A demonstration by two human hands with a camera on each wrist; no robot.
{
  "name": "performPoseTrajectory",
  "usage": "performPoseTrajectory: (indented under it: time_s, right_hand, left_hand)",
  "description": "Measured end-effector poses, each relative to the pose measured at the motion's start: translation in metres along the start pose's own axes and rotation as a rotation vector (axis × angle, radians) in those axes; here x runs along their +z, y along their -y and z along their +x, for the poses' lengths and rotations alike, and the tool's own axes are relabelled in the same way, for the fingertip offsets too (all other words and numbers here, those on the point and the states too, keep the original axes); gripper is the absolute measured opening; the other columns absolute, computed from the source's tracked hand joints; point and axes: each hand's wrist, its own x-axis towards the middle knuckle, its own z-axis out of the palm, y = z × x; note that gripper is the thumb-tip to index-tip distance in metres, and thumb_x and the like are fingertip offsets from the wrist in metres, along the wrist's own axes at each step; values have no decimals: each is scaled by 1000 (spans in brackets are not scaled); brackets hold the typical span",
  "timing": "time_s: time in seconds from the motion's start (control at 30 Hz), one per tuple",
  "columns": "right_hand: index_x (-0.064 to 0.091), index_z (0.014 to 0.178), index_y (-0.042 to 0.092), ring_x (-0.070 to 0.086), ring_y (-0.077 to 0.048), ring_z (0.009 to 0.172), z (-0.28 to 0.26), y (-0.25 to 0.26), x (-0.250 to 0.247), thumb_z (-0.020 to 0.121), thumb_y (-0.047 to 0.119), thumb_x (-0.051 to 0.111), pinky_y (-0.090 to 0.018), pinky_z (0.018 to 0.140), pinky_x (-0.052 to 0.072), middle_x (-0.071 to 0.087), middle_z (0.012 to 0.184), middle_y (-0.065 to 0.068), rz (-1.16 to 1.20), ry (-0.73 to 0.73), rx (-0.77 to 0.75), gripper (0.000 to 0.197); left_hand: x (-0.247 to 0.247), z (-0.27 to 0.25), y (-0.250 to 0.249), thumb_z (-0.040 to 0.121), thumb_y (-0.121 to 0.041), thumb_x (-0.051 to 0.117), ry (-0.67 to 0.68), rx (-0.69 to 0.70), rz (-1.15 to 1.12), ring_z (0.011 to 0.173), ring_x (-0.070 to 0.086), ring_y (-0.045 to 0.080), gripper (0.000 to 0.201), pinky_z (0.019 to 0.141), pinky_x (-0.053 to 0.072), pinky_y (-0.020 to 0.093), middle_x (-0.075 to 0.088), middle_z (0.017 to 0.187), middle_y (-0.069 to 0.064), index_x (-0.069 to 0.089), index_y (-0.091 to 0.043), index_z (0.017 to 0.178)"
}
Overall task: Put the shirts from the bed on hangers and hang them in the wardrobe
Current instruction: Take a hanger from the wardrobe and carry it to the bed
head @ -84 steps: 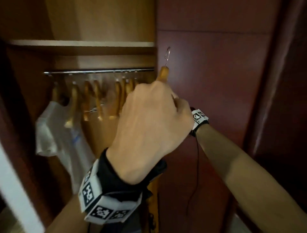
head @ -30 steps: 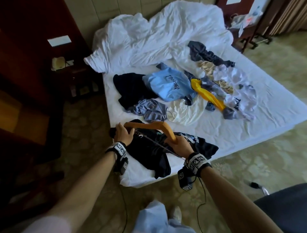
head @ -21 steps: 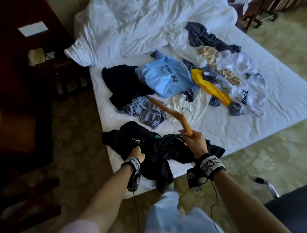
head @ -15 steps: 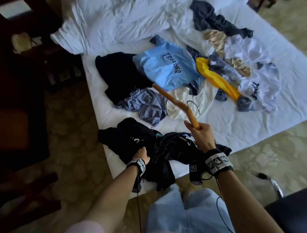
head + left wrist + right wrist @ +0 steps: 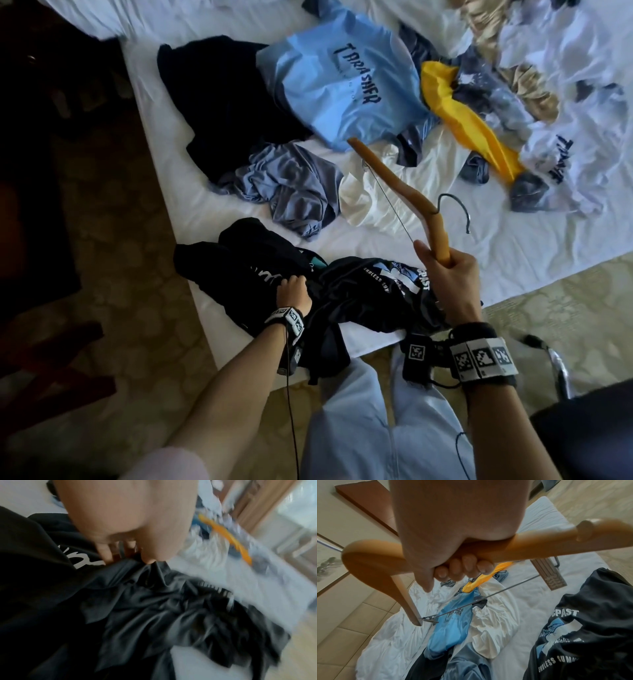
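A black shirt with a white and blue print [image 5: 363, 298] [image 5: 590, 628] lies crumpled at the near edge of the bed [image 5: 513, 253]. My left hand [image 5: 293, 289] [image 5: 130, 555] is down on it, and its fingertips [image 5: 149, 559] pinch a fold of the black cloth [image 5: 154, 601]. My right hand [image 5: 445, 270] [image 5: 462, 568] grips one arm of a wooden hanger [image 5: 397, 181] [image 5: 539, 543] and holds it slanted above the bed. Its metal hook [image 5: 459, 209] points right.
Farther back on the bed lie a light blue printed shirt [image 5: 335, 89], a grey-blue shirt [image 5: 294, 185], a cream shirt [image 5: 363, 198], a dark shirt [image 5: 222, 102] and a yellow garment [image 5: 469, 126]. Dark furniture [image 5: 34, 171] stands left, and a dark chair [image 5: 589, 428] lower right.
I turned from the wardrobe to the bed with the hanger. My left hand let go of the hanger and took hold of the black shirt; my right hand raised the hanger.
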Motion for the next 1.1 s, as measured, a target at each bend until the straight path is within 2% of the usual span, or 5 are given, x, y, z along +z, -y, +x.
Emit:
performPoseTrajectory:
  time_s: [0.13, 0.23, 0.43, 0.8, 1.1]
  right_hand:
    - [48, 69, -4, 39, -20, 52, 6, 7, -16, 92, 50, 77, -35, 53, 32, 42, 55, -6, 36, -13, 33, 66]
    - [47, 74, -10, 39, -21, 54, 7, 20, -28, 92, 49, 77, -36, 54, 33, 41, 59, -10, 100, -1, 41, 69]
    - [69, 75, 6, 52, -19, 51, 7, 73, -62, 99, 38, 73, -33, 54, 43, 68, 67, -12, 224, 101, -82, 40]
    - [72, 78, 18, 62, -19, 61, 3, 204, -133, 99, 41, 71, -44, 54, 53, 70, 65, 1, 262, 285, -454, 32]
    - [75, 123, 23, 32, -7, 49, -50, 266, -150, 92, 19, 79, -19, 47, 38, 32, 57, 2, 521, 592, -684, 32]
  left_hand:
    - [-49, -10, -22, 112, -17, 32, -65, -87, -438, 123, 55, 39, 26, 100, 39, 40, 58, 130, 27, 54, -6, 121]
    - [-97, -32, -37, 110, -12, 37, -93, -163, -916, 79, 50, 27, 31, 76, 36, 37, 50, 81, 15, 48, -7, 82]
    - [-212, -110, -91, 110, -21, 49, -130, -129, -1574, 99, 71, 22, 25, 95, 53, 37, 75, 106, 9, 72, -12, 106]
    - [-385, -299, -183, 108, -22, 50, -529, 296, -1914, 109, 70, 31, 34, 99, 55, 41, 70, 122, 21, 63, 2, 129]
    - [-434, -419, -212, 111, -23, 35, -792, 780, -2009, 82, 74, 13, 29, 59, 59, 24, 74, 106, 6, 57, -7, 122]
